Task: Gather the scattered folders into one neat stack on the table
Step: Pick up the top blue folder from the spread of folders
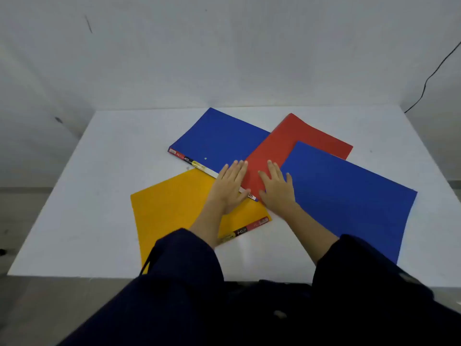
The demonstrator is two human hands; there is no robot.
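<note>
Four folders (272, 151) splay at differing angles.

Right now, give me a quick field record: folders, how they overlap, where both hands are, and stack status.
folders: four, fanned out on the white table
far blue folder: under the red folder
near blue folder: over the red one
yellow folder: nearest, lower left
left hand: flat, across yellow and far blue
right hand: flat on red, at the near blue's edge
stack status: not yet squared
</note>
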